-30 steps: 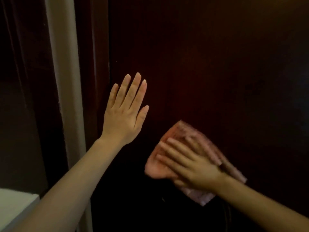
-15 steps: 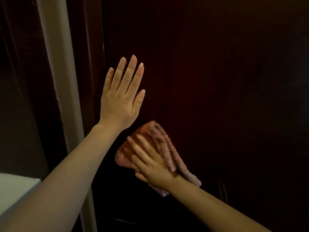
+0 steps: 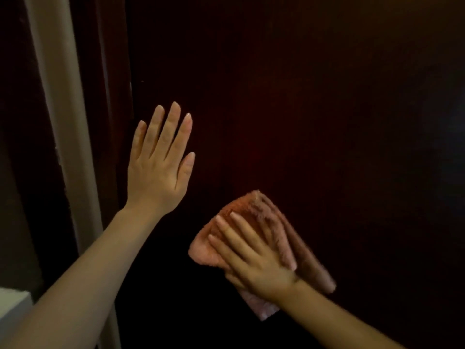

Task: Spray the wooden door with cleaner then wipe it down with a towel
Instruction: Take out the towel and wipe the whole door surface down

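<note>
Rightward again goes the right hand (image 3: 254, 263) with the towel (image 3: 254, 207). Half a second ago the pair sat just under the left wrist, and now they lie lower and to the right of it, with a dark gap between. A second ago they were further right.

The right hand lies flat on the pink-orange towel, its fingers straight and spread, pressing the cloth against the dark wooden door (image 3: 302, 96) rather than gripping it. The towel is bunched, with a fold rising above the fingertips and loose ends trailing past the wrist to the right and below. Motion blur softens its edges.

The left hand (image 3: 159, 170) is fully open, its palm flat against the door near the left edge, its fingers together and pointing up, and it holds nothing.

Left of the door runs a pale upright strip of frame (image 3: 57, 96). A white corner (image 3: 12, 306) shows at the bottom left, partly behind the left forearm.
</note>
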The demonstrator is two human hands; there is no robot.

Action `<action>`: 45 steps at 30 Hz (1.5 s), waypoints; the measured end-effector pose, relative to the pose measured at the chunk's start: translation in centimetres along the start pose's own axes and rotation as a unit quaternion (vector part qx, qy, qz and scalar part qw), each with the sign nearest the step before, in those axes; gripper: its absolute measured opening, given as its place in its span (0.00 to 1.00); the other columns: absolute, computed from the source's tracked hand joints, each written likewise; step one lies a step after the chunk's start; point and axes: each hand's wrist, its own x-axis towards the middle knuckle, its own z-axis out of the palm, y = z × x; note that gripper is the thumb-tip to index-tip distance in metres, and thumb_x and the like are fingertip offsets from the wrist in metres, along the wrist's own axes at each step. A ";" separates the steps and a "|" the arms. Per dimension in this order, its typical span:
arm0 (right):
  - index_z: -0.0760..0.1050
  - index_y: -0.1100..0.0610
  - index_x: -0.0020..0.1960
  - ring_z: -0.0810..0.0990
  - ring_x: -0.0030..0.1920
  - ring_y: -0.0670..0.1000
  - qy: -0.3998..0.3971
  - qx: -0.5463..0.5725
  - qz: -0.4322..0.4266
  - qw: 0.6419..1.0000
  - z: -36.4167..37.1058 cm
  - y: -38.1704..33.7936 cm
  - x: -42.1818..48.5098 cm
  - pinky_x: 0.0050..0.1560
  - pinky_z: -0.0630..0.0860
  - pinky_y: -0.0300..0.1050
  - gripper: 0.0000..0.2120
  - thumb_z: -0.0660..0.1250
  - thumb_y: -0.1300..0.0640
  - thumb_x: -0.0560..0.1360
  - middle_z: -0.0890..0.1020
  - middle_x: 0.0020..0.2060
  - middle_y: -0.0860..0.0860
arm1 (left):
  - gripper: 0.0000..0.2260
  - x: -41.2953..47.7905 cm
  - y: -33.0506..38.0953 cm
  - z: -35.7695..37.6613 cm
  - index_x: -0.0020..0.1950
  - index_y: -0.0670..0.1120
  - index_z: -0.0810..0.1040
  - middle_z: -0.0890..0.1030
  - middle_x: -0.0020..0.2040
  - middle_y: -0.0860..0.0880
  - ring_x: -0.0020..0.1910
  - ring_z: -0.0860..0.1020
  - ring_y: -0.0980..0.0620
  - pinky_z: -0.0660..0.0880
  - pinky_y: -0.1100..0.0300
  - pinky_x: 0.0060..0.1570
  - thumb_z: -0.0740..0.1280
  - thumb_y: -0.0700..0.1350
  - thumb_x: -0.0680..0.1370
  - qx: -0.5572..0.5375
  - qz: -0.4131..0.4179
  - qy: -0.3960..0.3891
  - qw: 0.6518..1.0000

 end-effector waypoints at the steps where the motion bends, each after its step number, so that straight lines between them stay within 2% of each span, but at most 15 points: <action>1: 0.62 0.60 0.71 0.49 0.75 0.61 0.001 0.008 0.012 1.000 0.9 -1.3 -0.1 0.73 0.47 0.60 0.26 0.57 0.50 0.77 0.53 0.75 0.60 | 0.23 -0.1 0.2 0.1 0.76 0.45 0.48 0.53 0.76 0.44 0.75 0.42 0.53 0.40 0.55 0.74 0.44 0.52 0.83 -0.004 -0.008 0.001 1.000; 3: 0.62 0.61 0.71 0.47 0.75 0.61 -0.006 0.007 0.003 1.000 2.4 -3.1 -0.3 0.74 0.45 0.58 0.26 0.56 0.50 0.77 0.46 0.76 0.61 | 0.23 -0.4 0.8 0.3 0.76 0.45 0.48 0.53 0.76 0.44 0.75 0.42 0.54 0.39 0.56 0.74 0.44 0.52 0.82 -0.015 -0.032 0.007 0.999; 4: 0.62 0.61 0.71 0.46 0.75 0.62 -0.012 -0.008 -0.014 1.000 2.7 -3.3 -0.3 0.74 0.43 0.58 0.25 0.55 0.50 0.77 0.47 0.75 0.62 | 0.23 -0.5 1.0 0.4 0.76 0.46 0.48 0.52 0.76 0.45 0.75 0.41 0.54 0.38 0.56 0.74 0.44 0.52 0.82 -0.021 -0.043 0.009 0.999; 7: 0.67 0.59 0.69 0.47 0.75 0.60 -0.006 -0.015 -0.065 0.998 2.0 -2.0 -0.5 0.74 0.40 0.58 0.22 0.53 0.52 0.78 0.62 0.72 0.59 | 0.23 -0.7 1.5 0.4 0.76 0.45 0.48 0.51 0.76 0.44 0.75 0.40 0.55 0.38 0.56 0.73 0.43 0.52 0.82 -0.024 -0.063 0.009 0.998; 9: 0.72 0.58 0.67 0.53 0.74 0.59 0.010 0.002 -0.071 0.997 0.5 0.1 -0.2 0.74 0.42 0.57 0.21 0.56 0.51 0.76 0.65 0.70 0.57 | 0.23 -0.7 1.7 0.3 0.76 0.45 0.48 0.50 0.76 0.44 0.75 0.41 0.54 0.37 0.57 0.73 0.43 0.52 0.82 -0.025 -0.078 0.004 0.997; 13: 0.77 0.58 0.63 0.63 0.71 0.58 0.063 0.012 -0.019 0.998 -2.2 3.3 0.7 0.72 0.51 0.58 0.20 0.61 0.50 0.75 0.70 0.67 0.58 | 0.24 -1.9 2.3 0.0 0.76 0.45 0.47 0.48 0.76 0.43 0.74 0.41 0.53 0.35 0.59 0.72 0.46 0.50 0.82 -0.050 -0.102 -0.022 0.993; 18: 0.78 0.58 0.61 0.64 0.71 0.59 0.098 0.012 0.009 0.995 -2.3 3.1 0.6 0.71 0.55 0.60 0.17 0.61 0.51 0.77 0.71 0.67 0.59 | 0.24 -5.4 2.2 0.5 0.75 0.49 0.41 0.41 0.76 0.49 0.74 0.37 0.56 0.33 0.61 0.72 0.46 0.51 0.82 -0.060 -0.088 -0.051 0.993; 24: 0.76 0.57 0.63 0.65 0.71 0.61 0.151 -0.068 0.062 0.984 0.2 1.4 -1.0 0.71 0.53 0.61 0.19 0.60 0.50 0.77 0.70 0.68 0.60 | 0.25 -10.2 2.9 2.4 0.74 0.51 0.39 0.37 0.74 0.55 0.72 0.33 0.61 0.30 0.66 0.69 0.43 0.57 0.79 -0.059 -0.093 -0.023 0.994; 26: 0.74 0.56 0.66 0.62 0.72 0.61 0.133 -0.095 0.077 0.984 1.0 0.3 -2.2 0.70 0.51 0.62 0.23 0.57 0.47 0.75 0.68 0.69 0.59 | 0.24 -11.0 3.6 2.9 0.73 0.53 0.38 0.36 0.73 0.57 0.71 0.32 0.62 0.29 0.68 0.67 0.45 0.57 0.80 -0.068 -0.105 -0.013 0.992; 30: 0.70 0.54 0.69 0.61 0.72 0.59 0.095 -0.143 0.052 0.984 1.6 0.4 -4.6 0.69 0.51 0.62 0.27 0.54 0.43 0.74 0.67 0.71 0.57 | 0.23 -13.3 5.0 3.3 0.74 0.52 0.40 0.37 0.75 0.54 0.71 0.33 0.60 0.31 0.65 0.67 0.48 0.49 0.82 -0.075 -0.114 -0.033 0.990; 34: 0.70 0.52 0.69 0.63 0.72 0.58 0.079 -0.146 0.053 0.985 0.5 1.3 -4.3 0.68 0.53 0.61 0.26 0.54 0.42 0.75 0.68 0.70 0.56 | 0.23 -14.7 3.6 3.3 0.72 0.56 0.39 0.36 0.73 0.57 0.71 0.33 0.60 0.33 0.65 0.68 0.47 0.53 0.81 -0.074 -0.082 -0.039 0.993; 37: 0.71 0.53 0.68 0.62 0.72 0.58 0.100 -0.143 0.112 0.978 1.2 -0.6 -4.1 0.69 0.50 0.61 0.26 0.53 0.44 0.75 0.68 0.71 0.56 | 0.23 -14.8 3.1 3.3 0.72 0.57 0.38 0.35 0.73 0.58 0.71 0.32 0.61 0.32 0.65 0.68 0.42 0.61 0.80 -0.054 -0.070 -0.056 0.995; 40: 0.68 0.53 0.70 0.56 0.73 0.58 0.112 -0.113 0.181 0.970 3.2 -4.0 -3.9 0.69 0.44 0.61 0.29 0.55 0.43 0.72 0.66 0.72 0.56 | 0.26 -15.2 3.2 4.4 0.73 0.53 0.40 0.38 0.74 0.55 0.73 0.36 0.57 0.35 0.61 0.71 0.38 0.59 0.77 -0.035 -0.071 -0.012 0.997; 42: 0.68 0.53 0.70 0.55 0.72 0.58 0.101 -0.118 0.135 0.979 4.9 -6.0 -4.0 0.69 0.43 0.61 0.31 0.55 0.42 0.71 0.66 0.72 0.57 | 0.26 -15.5 2.8 4.9 0.75 0.49 0.44 0.43 0.76 0.51 0.75 0.41 0.54 0.40 0.58 0.73 0.40 0.57 0.79 -0.030 -0.049 0.001 0.998; 45: 0.71 0.56 0.68 0.57 0.72 0.60 0.066 -0.124 0.014 0.990 6.4 -7.3 -4.6 0.70 0.44 0.62 0.29 0.56 0.43 0.72 0.67 0.70 0.58 | 0.25 -15.4 2.0 4.8 0.75 0.45 0.50 0.52 0.76 0.44 0.75 0.50 0.48 0.51 0.49 0.72 0.42 0.56 0.81 -0.018 -0.014 0.014 1.000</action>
